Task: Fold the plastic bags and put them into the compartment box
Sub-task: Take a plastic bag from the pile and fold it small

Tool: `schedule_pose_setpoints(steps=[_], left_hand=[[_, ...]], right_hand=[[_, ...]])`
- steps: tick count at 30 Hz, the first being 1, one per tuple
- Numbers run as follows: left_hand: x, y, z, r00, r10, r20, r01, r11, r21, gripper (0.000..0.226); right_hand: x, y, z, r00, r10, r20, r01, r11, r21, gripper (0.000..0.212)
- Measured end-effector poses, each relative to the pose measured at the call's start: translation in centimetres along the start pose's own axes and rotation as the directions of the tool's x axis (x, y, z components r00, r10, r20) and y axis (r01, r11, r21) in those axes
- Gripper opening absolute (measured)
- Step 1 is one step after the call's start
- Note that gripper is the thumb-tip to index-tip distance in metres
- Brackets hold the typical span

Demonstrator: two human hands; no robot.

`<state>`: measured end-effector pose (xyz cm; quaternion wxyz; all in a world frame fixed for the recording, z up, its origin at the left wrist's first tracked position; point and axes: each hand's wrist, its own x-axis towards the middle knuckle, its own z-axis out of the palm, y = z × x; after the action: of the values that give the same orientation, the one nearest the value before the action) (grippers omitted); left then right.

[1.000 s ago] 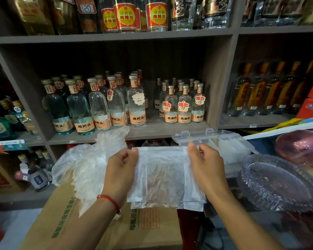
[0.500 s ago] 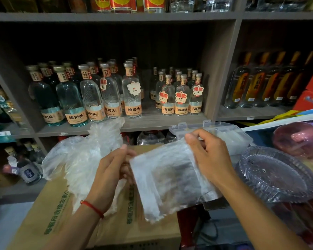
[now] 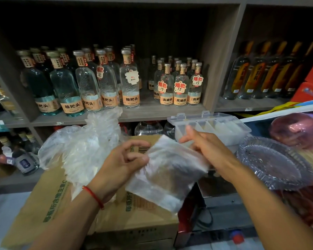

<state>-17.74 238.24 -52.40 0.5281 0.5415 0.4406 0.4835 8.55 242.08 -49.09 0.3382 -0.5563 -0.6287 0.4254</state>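
A folded clear plastic bag (image 3: 170, 172) hangs tilted in the air in front of me. My left hand (image 3: 121, 165) pinches its left edge between thumb and fingers. My right hand (image 3: 204, 145) lies over the bag's upper right corner with its fingers straight and spread; its thumb is hidden. Just behind the right hand stands the clear compartment box (image 3: 213, 126), with pale folded bags in some compartments. A crumpled heap of loose plastic bags (image 3: 83, 147) lies to the left on a cardboard carton (image 3: 49, 201).
A ribbed glass plate (image 3: 273, 163) sits at the right, with a pink wrapped object (image 3: 296, 129) behind it. Shelves of liquor bottles (image 3: 128, 83) fill the background. Red boxes (image 3: 311, 87) stand at the far right.
The bag went from spread flat between both hands to a smaller, tilted fold. My right hand's fingers have straightened off their grip, and my left hand now pinches the bag's left edge.
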Motion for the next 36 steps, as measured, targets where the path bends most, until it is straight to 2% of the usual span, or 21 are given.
schedule_pose_setpoints(steps=[2,3,5,11,13,16,20,23,28,33,36], left_hand=[[0.0,0.1,-0.7,0.991,-0.009,-0.132,-0.005,0.995,-0.103,0.039],[0.0,0.1,-0.9,0.983,-0.021,-0.181,-0.006,0.989,-0.151,0.04],[0.0,0.1,-1.1,0.969,-0.041,-0.243,-0.007,0.981,-0.195,0.036],[-0.7,0.1,-0.8,0.94,0.061,-0.334,-0.089,0.993,-0.071,0.02],[-0.8,0.2,-0.6,0.938,0.08,-0.339,-0.105,0.993,-0.056,0.016],[-0.9,0.3,-0.3,0.924,0.126,-0.361,-0.122,0.992,0.032,0.013],[-1.1,0.5,-0.6,0.932,0.175,-0.318,-0.127,0.978,0.165,0.022],[-1.0,0.3,-0.8,0.924,0.194,-0.329,-0.079,0.939,0.333,0.025],[-1.0,0.0,-0.3,0.884,0.314,-0.346,-0.083,0.835,0.544,0.015],[-1.1,0.3,-0.1,0.889,0.376,-0.26,-0.119,0.74,0.662,0.013],[-1.2,0.7,0.5,0.893,0.416,-0.168,-0.174,0.666,0.725,0.009]], right_hand=[[-0.2,-0.1,-0.2,0.986,0.099,0.135,-0.131,0.957,0.258,0.069],[-0.3,0.0,0.0,0.976,0.111,0.187,-0.17,0.928,0.332,0.071],[-0.6,0.4,0.9,0.972,0.092,0.218,-0.165,0.924,0.346,0.07],[-0.6,0.4,2.5,0.996,-0.087,-0.023,0.09,0.962,0.259,0.076],[-0.6,0.1,2.4,0.987,-0.146,-0.061,0.157,0.955,0.251,0.07],[-0.7,-0.1,2.2,0.969,-0.232,-0.085,0.243,0.955,0.168,0.045],[-0.7,-0.1,1.8,0.961,-0.243,-0.131,0.26,0.957,0.132,0.023],[-0.8,0.0,1.7,0.956,-0.254,-0.147,0.266,0.962,0.065,0.02],[-1.1,-0.1,1.6,0.922,-0.344,-0.177,0.32,0.935,-0.152,0.015],[-1.3,-0.4,0.9,0.894,-0.439,-0.085,0.375,0.839,-0.394,0.007],[-1.5,-0.9,0.8,0.875,-0.483,-0.019,0.412,0.765,-0.495,0.025]])
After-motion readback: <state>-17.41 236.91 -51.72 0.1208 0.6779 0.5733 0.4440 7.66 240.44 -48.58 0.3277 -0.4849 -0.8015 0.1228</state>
